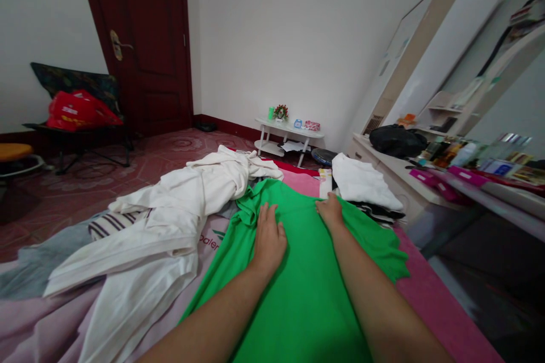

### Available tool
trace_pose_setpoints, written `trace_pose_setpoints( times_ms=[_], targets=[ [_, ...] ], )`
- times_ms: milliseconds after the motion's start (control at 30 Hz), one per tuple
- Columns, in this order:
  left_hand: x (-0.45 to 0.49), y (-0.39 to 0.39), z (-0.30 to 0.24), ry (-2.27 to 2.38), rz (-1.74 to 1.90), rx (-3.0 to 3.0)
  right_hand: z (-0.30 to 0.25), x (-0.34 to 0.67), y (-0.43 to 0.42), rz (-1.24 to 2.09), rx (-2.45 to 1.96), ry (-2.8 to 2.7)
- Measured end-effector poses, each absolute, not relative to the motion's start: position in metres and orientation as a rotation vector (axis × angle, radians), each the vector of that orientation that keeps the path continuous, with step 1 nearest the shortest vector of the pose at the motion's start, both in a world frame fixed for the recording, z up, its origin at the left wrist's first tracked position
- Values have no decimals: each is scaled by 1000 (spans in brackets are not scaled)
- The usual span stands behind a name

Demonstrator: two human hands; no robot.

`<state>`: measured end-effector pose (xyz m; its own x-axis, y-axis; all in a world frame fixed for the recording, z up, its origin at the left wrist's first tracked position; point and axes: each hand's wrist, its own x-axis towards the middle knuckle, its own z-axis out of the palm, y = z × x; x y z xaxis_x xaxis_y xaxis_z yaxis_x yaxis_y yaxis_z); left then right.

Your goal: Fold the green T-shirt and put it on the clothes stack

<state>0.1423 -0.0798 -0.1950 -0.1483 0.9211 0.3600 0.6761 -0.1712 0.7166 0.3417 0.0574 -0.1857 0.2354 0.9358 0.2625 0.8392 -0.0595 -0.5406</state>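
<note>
Two hands lie on the green shirt [306, 289] I am watching, which is spread flat on the bed [430, 300] with its collar end away from me. The left hand [269, 238] rests palm down near the collar, its grip apart and its fingers stretched flat on the cloth. The right hand [330, 211] touches the shirt's far right shoulder. Its fingers seem to curl over the edge, and I cannot tell whether that grip is closed on the fabric or only pressing it. A heap of white clothes [179, 210] lies just beside the shirt on the left, over a striped piece [110, 226]. A folded white cloth [361, 181] sits near the right hand. Beyond it a black bag [395, 140] stands on the bench [394, 169].
</note>
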Motion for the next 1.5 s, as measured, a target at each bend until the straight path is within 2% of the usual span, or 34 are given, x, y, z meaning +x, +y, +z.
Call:
trace_pose_setpoints(
  times_ms=[300, 533, 700, 867, 1133, 1500],
  targets=[
    [137, -75, -187, 1870, 1062, 1916, -214, 336, -6, 105, -1606, -1930],
    [131, -28, -181, 1958, 727, 2152, -204, 339, -25, -4, -1905, -1885],
    [131, 2, -188, 2075, 614, 2158, -200, 347, -30, -136, -2192, -1459],
    [132, 9, -191, 2100, 520, 2190, -197, 350, -29, -65, -2375, -1374],
    [117, -27, -197, 1836, 529, 2341, -196, 340, -30, 2, -2465, -1539],
    [95, -138, -167, 1713, 216, 2584, -197, 330, -73, -21, -2463, -1729]
  ],
)
